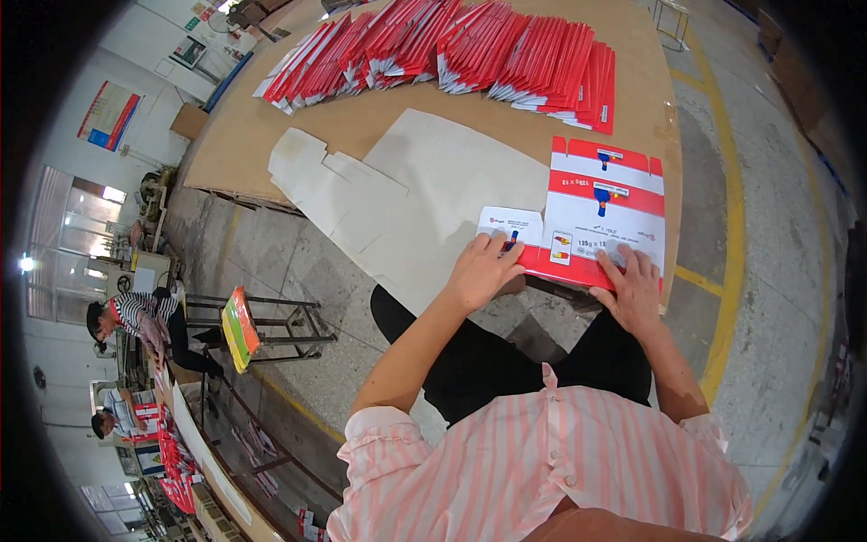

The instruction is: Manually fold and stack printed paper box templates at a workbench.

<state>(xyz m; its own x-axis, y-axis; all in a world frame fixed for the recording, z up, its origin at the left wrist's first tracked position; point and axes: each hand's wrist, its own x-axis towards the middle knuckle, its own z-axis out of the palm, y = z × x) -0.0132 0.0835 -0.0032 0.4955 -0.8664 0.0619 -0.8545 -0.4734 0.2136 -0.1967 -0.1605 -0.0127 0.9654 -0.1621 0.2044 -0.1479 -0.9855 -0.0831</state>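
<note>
A flat red and white printed carton (578, 212) lies at the near right edge of the table, a small white side flap (508, 219) reaching out to its left. My left hand (483, 271) rests its fingers on the near edge of that flap, beside the red border. On the carton's near right part, my right hand (634, 294) lies with fingers spread and thumb near the front edge. Neither hand appears to grip the carton. Beneath and left of it is a large pale cardboard sheet (424, 185) with a cut outline.
Rows of stacked red and white folded cartons (519, 59) run along the far side of the brown table (632, 45). A metal-framed stool (280, 325) stands to the left. Two people work farther left, one in a striped top (144, 316). Yellow lines mark the floor at right.
</note>
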